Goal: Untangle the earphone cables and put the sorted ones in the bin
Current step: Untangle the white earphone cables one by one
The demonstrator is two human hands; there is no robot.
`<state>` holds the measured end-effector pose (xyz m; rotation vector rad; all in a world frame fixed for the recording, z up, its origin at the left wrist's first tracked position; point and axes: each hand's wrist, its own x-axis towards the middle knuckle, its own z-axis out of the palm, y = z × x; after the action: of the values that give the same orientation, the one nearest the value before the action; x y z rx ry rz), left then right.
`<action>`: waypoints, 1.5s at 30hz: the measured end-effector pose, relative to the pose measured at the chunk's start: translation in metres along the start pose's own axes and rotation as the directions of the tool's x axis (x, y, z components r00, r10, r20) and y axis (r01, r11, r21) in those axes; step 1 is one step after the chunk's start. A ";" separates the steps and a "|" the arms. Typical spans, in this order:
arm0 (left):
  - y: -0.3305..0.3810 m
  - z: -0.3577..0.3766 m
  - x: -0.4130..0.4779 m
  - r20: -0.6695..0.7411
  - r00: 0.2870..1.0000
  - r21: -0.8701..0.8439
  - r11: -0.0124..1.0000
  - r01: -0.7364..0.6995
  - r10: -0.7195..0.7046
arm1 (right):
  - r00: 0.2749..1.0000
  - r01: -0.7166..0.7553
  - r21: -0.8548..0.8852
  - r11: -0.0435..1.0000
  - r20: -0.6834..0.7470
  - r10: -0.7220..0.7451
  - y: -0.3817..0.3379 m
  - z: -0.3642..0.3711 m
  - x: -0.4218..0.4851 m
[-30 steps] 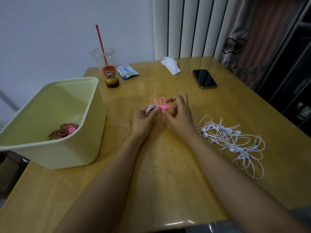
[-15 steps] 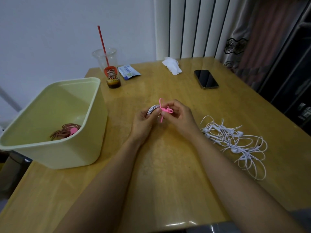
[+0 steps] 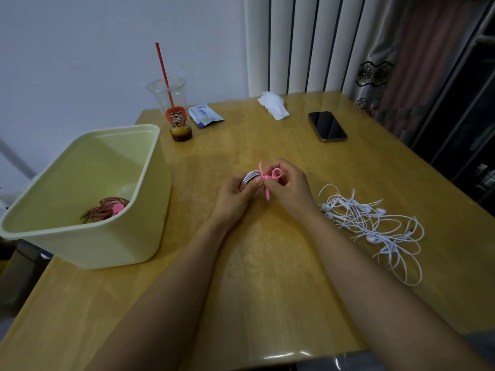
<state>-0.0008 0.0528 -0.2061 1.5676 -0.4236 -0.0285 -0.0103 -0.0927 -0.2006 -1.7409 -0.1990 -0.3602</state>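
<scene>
One coil nearly tied, one tangle left to sort.

Above the glossy yellow wooden counter (image 3: 267, 277), my left hand (image 3: 235, 195) pinches the coiled white earphone cable (image 3: 250, 176) while my right hand (image 3: 286, 188) curls round the thin pink tie (image 3: 269, 176) looped about it; I judge this bundle almost ready to drop in. Beside my right wrist lies the loose tangle of white earphones (image 3: 375, 223), not yet sorted. To my left, the pale yellow plastic bin (image 3: 93, 245) holds one brown coiled cable (image 3: 104, 210). Farther off sit a black phone (image 3: 327, 126), a clear plastic cup with a red straw (image 3: 174, 111), a small packet (image 3: 205, 115) and a crumpled white tissue (image 3: 273, 105), before a pale wall and white ribbed panels (image 3: 294, 44).
</scene>
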 end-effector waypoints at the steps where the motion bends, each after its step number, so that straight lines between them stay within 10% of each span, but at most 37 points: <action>1: 0.001 0.001 0.000 0.005 1.000 0.008 1.000 0.003 -0.003 | 1.000 -0.006 -0.011 1.000 -0.011 0.006 -0.001 -0.001 0.000; 8: 0.001 -0.003 0.001 -0.096 0.995 -0.064 0.998 0.028 -0.034 | 0.941 -0.091 -0.024 0.996 -0.330 0.078 0.003 -0.009 0.002; 14: -0.001 -0.003 0.002 -0.125 0.992 -0.092 0.995 0.024 -0.035 | 0.931 -0.249 -0.559 0.791 -0.362 0.037 0.012 -0.005 0.008; 17: -0.001 -0.003 0.002 -0.115 0.993 -0.099 0.995 0.014 -0.025 | 0.917 -0.046 -0.601 0.798 -0.342 -0.205 0.003 0.000 0.002; 22: 0.000 -0.005 0.001 -0.061 0.998 -0.105 0.994 -0.023 0.016 | 0.919 0.378 -0.373 0.847 0.044 -0.391 0.004 0.002 -0.003; 30: 0.004 -0.004 -0.003 -0.010 1.000 -0.113 0.994 0.000 -0.001 | 0.998 0.066 0.043 0.997 -0.023 -0.065 0.003 -0.001 -0.003; 40: 0.008 -0.004 -0.003 -0.078 0.997 -0.054 0.998 0.010 -0.014 | 0.958 -0.138 0.442 0.887 -0.167 0.232 -0.006 -0.013 0.000; 45: 0.009 -0.001 -0.005 -0.058 0.998 -0.024 0.999 0.036 -0.037 | 0.968 -0.209 0.309 0.928 -0.065 0.241 -0.009 -0.012 -0.003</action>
<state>-0.0074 0.0555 -0.1983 1.5500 -0.3479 -0.0157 -0.0181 -0.1028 -0.1911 -1.4217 0.0223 -0.2353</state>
